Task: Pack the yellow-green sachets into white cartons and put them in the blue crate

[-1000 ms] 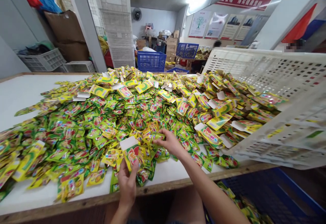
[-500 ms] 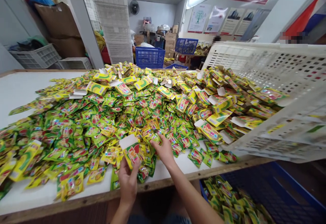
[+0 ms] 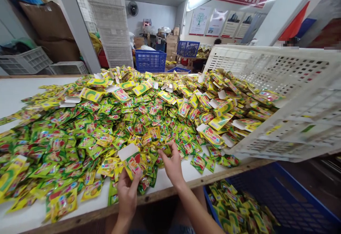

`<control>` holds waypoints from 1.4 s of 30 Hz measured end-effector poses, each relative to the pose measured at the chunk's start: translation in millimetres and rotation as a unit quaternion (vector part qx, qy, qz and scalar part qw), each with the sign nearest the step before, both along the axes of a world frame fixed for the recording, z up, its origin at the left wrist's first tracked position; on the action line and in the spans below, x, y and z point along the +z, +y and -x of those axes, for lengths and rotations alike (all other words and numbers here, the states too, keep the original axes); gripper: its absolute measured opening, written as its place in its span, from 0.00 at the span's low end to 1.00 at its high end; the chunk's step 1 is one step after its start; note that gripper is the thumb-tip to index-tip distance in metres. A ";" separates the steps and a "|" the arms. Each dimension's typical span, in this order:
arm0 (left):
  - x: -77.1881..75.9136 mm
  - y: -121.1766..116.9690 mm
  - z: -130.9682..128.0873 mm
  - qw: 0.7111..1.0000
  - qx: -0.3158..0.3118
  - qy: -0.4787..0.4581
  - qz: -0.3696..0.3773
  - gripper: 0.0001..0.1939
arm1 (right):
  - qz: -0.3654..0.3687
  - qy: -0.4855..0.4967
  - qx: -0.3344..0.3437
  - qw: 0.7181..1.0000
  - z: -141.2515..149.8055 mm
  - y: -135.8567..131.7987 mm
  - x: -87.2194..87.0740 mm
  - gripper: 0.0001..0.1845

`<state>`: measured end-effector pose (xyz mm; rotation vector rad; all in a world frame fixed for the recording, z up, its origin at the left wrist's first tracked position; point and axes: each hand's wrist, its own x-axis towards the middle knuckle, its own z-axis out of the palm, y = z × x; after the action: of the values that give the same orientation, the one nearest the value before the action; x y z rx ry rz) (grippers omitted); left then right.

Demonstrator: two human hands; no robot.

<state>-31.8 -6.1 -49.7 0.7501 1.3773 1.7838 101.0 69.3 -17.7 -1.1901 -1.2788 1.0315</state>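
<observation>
My left hand (image 3: 128, 189) is closed around a small yellow and green carton (image 3: 133, 163) with a watermelon picture. The carton's white flap stands up at its top end, tilted to the left. Just right of it, my right hand (image 3: 172, 164) is at the near edge of the sachet heap, thumb and fingers apart. Small green sachets (image 3: 153, 109) lie under and beyond its fingertips; whether it touches one is hard to tell. A few yellow sachets (image 3: 153, 133) lie just beyond the carton.
More cartons (image 3: 210, 134) with raised flaps spill from a tipped white crate (image 3: 255, 134) at the right. A blue crate (image 3: 287, 191) with filled packs sits below the table's wooden edge (image 3: 160, 194). Stacked white baskets (image 3: 108, 21) and a blue basket (image 3: 150, 60) stand behind.
The view has shifted a little, so the scene sits further left. My right hand has drawn slightly back, its fingers spreading further apart. My left hand keeps the carton.
</observation>
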 end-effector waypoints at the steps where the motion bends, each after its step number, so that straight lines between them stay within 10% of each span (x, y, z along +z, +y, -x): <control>1: -1.3 0.1 0.6 1.000 -0.004 -0.002 0.000 0.22 | 0.008 0.015 0.000 1.000 -6.4 -1.4 1.8 0.14; 12: 28.2 1.2 -14.6 0.975 -0.213 0.000 0.054 0.22 | 0.005 0.012 0.128 0.992 -35.1 -16.8 7.2 0.14; 17: 35.1 6.2 -18.4 0.956 -0.288 0.018 0.053 0.22 | -0.056 -0.090 0.217 0.970 -37.7 -28.9 19.2 0.30; 30: 32.7 3.1 -31.4 0.952 -0.269 -0.127 0.075 0.18 | 0.024 0.070 0.129 0.989 -35.7 -34.1 3.5 0.13; 36: 40.6 6.3 -37.9 0.949 -0.266 -0.147 0.081 0.19 | 0.009 -0.041 0.061 0.997 -38.7 -32.2 0.9 0.11; 42: 43.8 7.3 -37.0 0.947 -0.292 -0.103 0.083 0.19 | 0.000 -0.136 0.131 0.982 -48.7 -27.0 1.5 0.06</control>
<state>5.2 1.2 -5.9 0.7579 1.0128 1.2242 149.7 42.3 -16.3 -1.2142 -1.6841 1.0823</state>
